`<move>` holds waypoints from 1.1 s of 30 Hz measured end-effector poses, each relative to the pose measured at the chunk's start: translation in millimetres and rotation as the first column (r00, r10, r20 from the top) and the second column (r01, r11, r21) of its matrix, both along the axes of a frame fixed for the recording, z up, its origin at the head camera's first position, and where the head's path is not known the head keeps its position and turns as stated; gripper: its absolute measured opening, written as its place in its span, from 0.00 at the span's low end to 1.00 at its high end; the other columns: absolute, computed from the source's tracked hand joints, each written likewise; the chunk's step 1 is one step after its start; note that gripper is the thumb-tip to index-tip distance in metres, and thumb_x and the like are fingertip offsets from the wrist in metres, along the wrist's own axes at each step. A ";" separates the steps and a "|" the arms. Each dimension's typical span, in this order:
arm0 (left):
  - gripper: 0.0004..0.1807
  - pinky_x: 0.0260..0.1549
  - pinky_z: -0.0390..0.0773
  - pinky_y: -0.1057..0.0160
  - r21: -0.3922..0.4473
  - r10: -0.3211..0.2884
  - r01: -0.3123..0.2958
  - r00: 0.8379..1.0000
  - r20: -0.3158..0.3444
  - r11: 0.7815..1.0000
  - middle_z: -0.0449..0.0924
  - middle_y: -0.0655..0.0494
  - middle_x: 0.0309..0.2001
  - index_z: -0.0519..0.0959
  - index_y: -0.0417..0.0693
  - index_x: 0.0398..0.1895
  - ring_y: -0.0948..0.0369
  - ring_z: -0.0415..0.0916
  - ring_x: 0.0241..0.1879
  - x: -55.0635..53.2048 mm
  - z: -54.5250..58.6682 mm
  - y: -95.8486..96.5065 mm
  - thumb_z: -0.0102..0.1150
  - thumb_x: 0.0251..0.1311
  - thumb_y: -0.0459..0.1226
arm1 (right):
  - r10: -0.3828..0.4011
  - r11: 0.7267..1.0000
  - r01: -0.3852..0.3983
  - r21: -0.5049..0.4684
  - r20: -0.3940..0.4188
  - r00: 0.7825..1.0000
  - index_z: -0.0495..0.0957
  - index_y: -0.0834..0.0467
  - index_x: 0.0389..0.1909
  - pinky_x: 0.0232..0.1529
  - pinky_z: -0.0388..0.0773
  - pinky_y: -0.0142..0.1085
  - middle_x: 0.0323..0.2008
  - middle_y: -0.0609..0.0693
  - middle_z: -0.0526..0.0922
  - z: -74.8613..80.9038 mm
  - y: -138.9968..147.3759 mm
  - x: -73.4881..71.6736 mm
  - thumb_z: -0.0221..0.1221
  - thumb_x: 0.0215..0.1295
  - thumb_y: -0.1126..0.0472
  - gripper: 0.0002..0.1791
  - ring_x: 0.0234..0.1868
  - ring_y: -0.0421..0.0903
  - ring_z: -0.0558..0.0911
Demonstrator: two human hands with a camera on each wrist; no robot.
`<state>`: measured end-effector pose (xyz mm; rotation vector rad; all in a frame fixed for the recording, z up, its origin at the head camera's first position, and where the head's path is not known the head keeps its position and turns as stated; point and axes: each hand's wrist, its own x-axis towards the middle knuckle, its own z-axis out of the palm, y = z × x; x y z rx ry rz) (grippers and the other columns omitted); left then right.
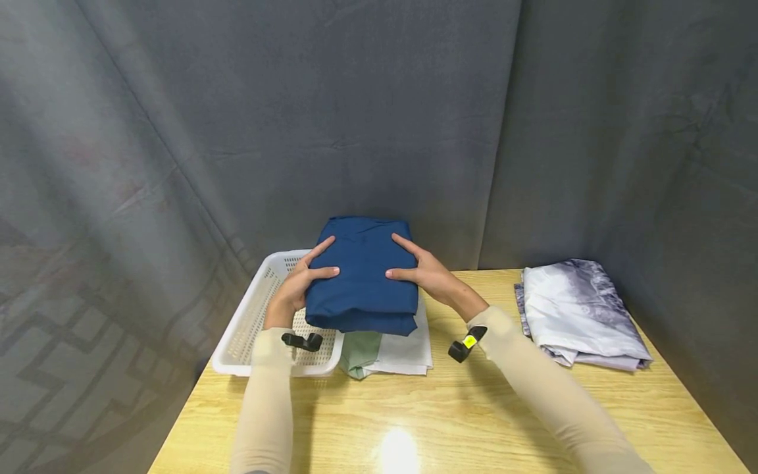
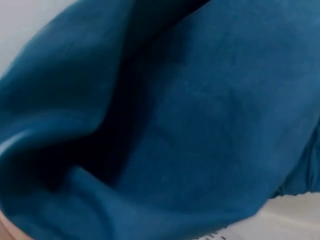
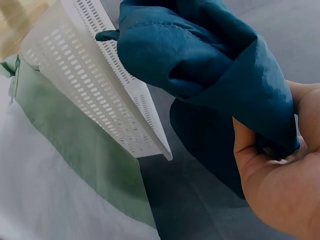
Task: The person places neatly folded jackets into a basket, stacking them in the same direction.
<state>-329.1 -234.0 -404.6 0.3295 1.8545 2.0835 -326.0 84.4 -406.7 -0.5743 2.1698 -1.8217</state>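
A folded dark blue cloth (image 1: 362, 263) is held up between both hands, over the right part of a white plastic basket (image 1: 241, 315) and a green and white cloth (image 1: 405, 354). My left hand (image 1: 293, 286) grips its left side, thumb on the near face. The right hand (image 1: 437, 279) grips the opposite side in the same way. In the right wrist view the blue fabric (image 3: 260, 95) bunches between that hand's thumb and fingers. Blue folds (image 2: 225, 115) fill the left wrist view, hiding most of the left hand.
The green and white cloth lies on the wooden table (image 1: 355, 421), close against the basket's right side. Farther right sits a folded white and grey patterned cloth (image 1: 574, 309). Grey curtains (image 1: 379, 118) hang behind the table and along its sides.
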 end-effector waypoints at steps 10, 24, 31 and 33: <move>0.44 0.63 0.79 0.63 0.001 0.000 0.000 1.000 -0.002 1.000 0.42 0.55 0.88 0.58 0.72 0.85 0.48 0.48 0.86 6.0 0.1 -23.6 0.57 0.75 0.27 | 0.000 1.000 0.000 0.008 0.019 1.000 0.52 0.36 0.86 0.84 0.48 0.61 0.88 0.52 0.45 -3.2 -24.2 0.2 0.72 0.68 0.56 0.52 0.88 0.57 0.46; 0.45 0.62 0.80 0.65 -0.002 -0.012 0.012 1.000 -0.024 1.000 0.39 0.52 0.88 0.53 0.70 0.87 0.45 0.44 0.86 14.7 -2.5 -59.5 0.52 0.76 0.25 | 0.023 1.000 -0.023 -0.006 0.033 0.999 0.53 0.38 0.86 0.83 0.53 0.61 0.87 0.54 0.48 -5.0 -58.8 4.4 0.72 0.67 0.56 0.53 0.87 0.59 0.50; 0.45 0.62 0.79 0.65 -0.021 0.000 0.000 1.000 -0.015 1.000 0.37 0.51 0.88 0.52 0.72 0.87 0.44 0.44 0.86 18.5 -5.0 -76.7 0.53 0.76 0.27 | 0.053 0.998 -0.052 -0.021 0.036 0.998 0.52 0.39 0.87 0.84 0.54 0.58 0.87 0.53 0.49 -3.9 -74.6 7.4 0.72 0.67 0.58 0.53 0.86 0.57 0.51; 0.45 0.63 0.79 0.65 -0.023 0.007 -0.007 1.000 -0.018 1.000 0.36 0.51 0.88 0.52 0.71 0.87 0.44 0.43 0.85 19.7 -5.6 -80.8 0.53 0.76 0.27 | 0.057 0.998 -0.056 -0.021 0.033 0.998 0.53 0.39 0.87 0.84 0.54 0.58 0.86 0.53 0.50 -4.7 -78.9 7.3 0.72 0.67 0.57 0.53 0.86 0.57 0.51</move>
